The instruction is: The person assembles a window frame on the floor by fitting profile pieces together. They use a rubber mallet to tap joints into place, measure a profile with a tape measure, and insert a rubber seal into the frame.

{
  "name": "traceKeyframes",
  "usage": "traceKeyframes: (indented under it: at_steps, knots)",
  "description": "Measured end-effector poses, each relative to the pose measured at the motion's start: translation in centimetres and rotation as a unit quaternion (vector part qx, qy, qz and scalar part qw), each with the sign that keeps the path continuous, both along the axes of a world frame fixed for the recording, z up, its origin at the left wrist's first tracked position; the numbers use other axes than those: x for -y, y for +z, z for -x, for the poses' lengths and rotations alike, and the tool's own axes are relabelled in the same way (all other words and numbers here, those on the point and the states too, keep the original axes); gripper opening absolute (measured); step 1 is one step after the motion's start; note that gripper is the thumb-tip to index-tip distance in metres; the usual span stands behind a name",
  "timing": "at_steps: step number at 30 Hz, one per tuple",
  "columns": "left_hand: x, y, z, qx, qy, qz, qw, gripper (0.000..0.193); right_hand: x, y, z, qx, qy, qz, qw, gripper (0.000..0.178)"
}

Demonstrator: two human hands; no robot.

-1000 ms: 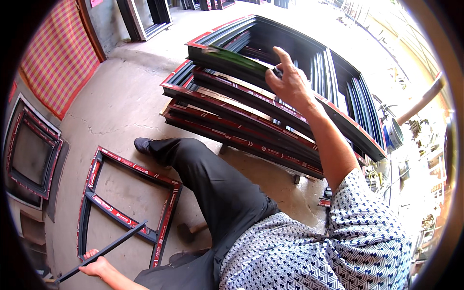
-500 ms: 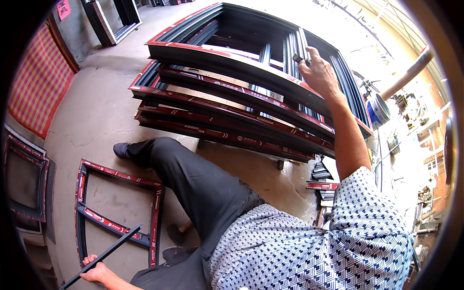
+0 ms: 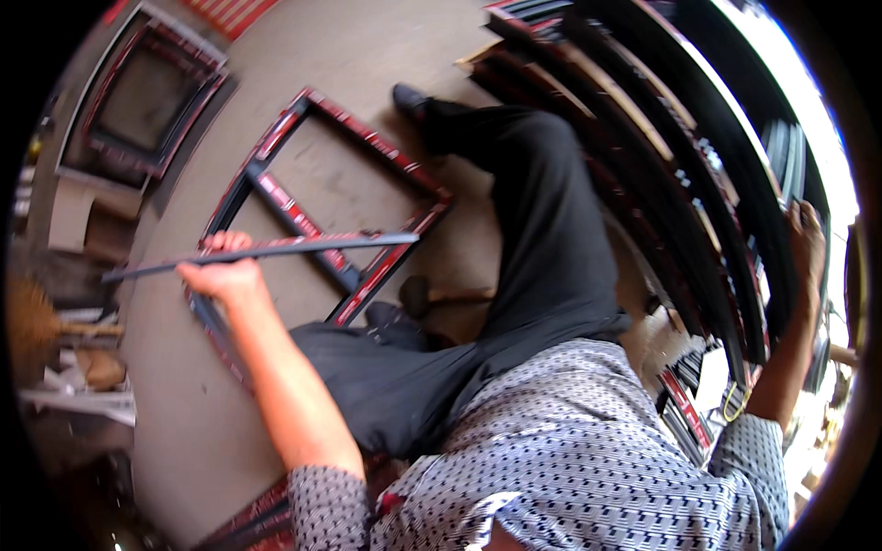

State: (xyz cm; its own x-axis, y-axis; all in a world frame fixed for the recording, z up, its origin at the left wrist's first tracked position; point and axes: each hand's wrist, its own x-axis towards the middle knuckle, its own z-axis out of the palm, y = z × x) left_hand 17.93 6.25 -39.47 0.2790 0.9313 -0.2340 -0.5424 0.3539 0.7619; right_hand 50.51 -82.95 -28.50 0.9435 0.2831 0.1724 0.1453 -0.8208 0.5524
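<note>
My left hand (image 3: 225, 273) is closed round a long, thin dark strip (image 3: 331, 242), held roughly level above the floor. Below the strip, a dark window frame (image 3: 367, 147) with red-and-white film and a crossbar lies on the floor. At the far right, my right hand (image 3: 807, 241) is at the top of a stack of dark frames (image 3: 634, 147), near a pale bar (image 3: 784, 156). Motion blur smears its fingers, so whether they grip anything cannot be made out.
A dark-headed mallet (image 3: 415, 297) lies on the floor by my foot. Smaller frames (image 3: 152, 101) lean at the upper left. Cut profile pieces (image 3: 684, 404) lie below the stack. A broom-like brush (image 3: 35, 317) and scraps (image 3: 96, 367) are at the left edge.
The view has swung left and down, so the floor frame sits nearer the middle. My left hand has come up with the strip, which is now nearly level. My right hand remains by the stack.
</note>
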Motion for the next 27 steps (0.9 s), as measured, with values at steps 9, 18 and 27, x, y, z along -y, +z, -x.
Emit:
traceKeyframes:
  at_steps: [9, 18, 27]
  knots:
    - [-0.7, -1.5, 2.1, -0.049, -0.025, -0.048, 0.997, 0.066, -6.4, 1.1, 1.9, 0.020, -0.043, -0.369, 0.928, 0.042]
    - [-1.5, -1.4, 2.0, 0.002, -0.046, -0.025, 0.999, 0.064, -7.3, 4.6, 5.8, 0.018, -0.108, -0.344, 0.933, 0.062]
    - [-2.1, -2.5, 1.0, 0.029, -0.021, -0.024, 0.999, 0.057, -8.4, 3.9, 5.5, 0.000, -0.048, -0.418, 0.907, 0.060]
